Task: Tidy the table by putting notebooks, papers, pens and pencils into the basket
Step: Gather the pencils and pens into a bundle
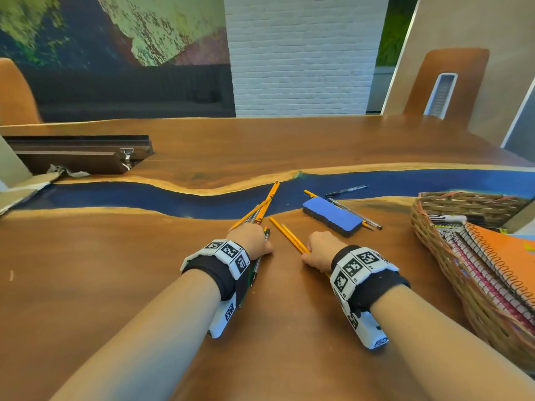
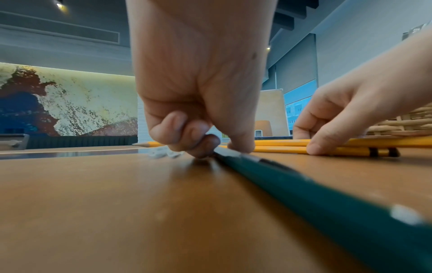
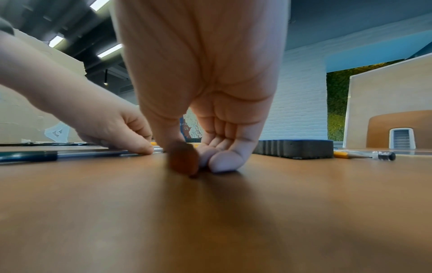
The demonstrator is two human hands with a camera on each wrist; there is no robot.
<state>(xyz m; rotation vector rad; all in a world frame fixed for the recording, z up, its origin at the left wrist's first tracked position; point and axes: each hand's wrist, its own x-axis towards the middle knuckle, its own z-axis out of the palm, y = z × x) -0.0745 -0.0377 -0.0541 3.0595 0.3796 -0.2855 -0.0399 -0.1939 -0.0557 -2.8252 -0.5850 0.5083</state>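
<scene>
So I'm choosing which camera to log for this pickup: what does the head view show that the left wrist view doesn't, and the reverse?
Only the head view shows the spiral notebooks inside the basket, the blue eraser block, the pens beyond it and the bundle of pencils and pens fanning out from the left hand.

Only the left wrist view shows the left hand's fingertips curled down on a green barrel at the table.

Both show the right hand on two yellow pencils.
</scene>
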